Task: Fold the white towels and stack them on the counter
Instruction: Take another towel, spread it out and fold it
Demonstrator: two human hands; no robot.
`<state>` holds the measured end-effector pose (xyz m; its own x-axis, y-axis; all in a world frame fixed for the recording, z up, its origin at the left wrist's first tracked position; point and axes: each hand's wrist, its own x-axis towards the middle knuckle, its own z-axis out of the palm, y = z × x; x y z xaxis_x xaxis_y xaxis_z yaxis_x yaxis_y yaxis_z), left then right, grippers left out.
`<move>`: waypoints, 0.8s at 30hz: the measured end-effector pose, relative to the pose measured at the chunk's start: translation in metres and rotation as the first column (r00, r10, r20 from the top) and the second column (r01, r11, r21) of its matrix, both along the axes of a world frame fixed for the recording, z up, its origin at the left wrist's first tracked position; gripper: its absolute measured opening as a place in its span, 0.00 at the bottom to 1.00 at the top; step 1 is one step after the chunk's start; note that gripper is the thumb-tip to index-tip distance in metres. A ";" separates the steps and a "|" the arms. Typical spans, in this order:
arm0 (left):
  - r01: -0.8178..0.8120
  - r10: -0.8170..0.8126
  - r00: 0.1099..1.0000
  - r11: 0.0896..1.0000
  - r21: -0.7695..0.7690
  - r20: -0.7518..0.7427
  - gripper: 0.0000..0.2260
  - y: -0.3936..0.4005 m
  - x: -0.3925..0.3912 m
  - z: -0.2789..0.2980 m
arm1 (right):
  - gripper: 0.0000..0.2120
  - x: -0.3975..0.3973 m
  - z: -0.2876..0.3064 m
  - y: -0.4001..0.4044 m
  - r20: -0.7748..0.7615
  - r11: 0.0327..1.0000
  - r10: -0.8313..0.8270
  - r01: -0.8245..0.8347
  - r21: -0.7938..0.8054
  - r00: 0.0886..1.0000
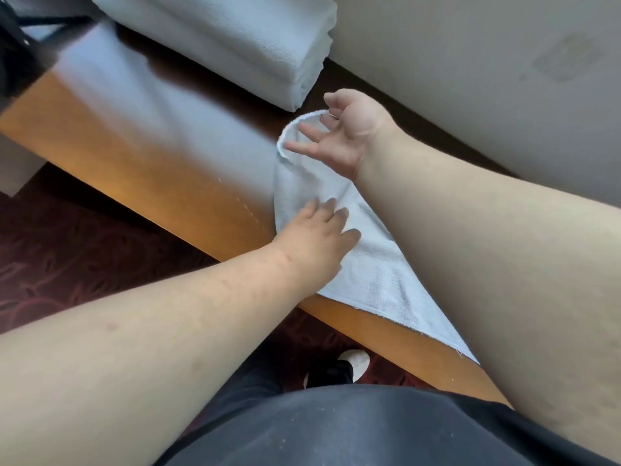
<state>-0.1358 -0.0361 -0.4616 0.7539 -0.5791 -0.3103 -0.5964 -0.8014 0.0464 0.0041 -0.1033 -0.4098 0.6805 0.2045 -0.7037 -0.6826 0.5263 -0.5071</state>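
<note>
On glossy wood counter (pixel 141 129), left hand (pixel 319 243) flattens nubby terry towel (pixel 376 274).

Stack of folded towels (pixel 235 38) cut off by the top edge, near corner of the white towel (pixel 353 264) hidden under the right forearm, black object (pixel 13 45) at the upper left cropped and blurred, white shoe (pixel 353 359) partly hidden by dark clothing
</note>
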 end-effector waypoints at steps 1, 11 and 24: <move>-0.044 0.049 0.998 0.992 0.120 -0.041 0.29 0.005 0.006 -0.001 | 0.26 0.002 -0.004 0.005 -0.003 1.000 0.000 0.000 0.001 1.000; -0.124 0.124 0.992 0.992 0.015 0.019 0.17 0.074 0.029 -0.004 | 0.17 -0.013 -0.059 -0.005 -0.314 -0.186 0.820 -0.295 -0.937 0.479; -0.018 0.028 0.984 0.998 0.058 -0.179 0.29 0.148 0.038 -0.004 | 0.31 0.004 -0.079 -0.007 -0.437 -0.359 0.798 -0.256 -0.898 0.415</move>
<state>-0.0974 0.1117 -0.4652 0.6960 -0.5402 -0.4730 -0.5640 -0.8190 0.1055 0.0081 -0.1099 -0.4890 0.8445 0.1282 -0.5200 0.0242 -0.9791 -0.2019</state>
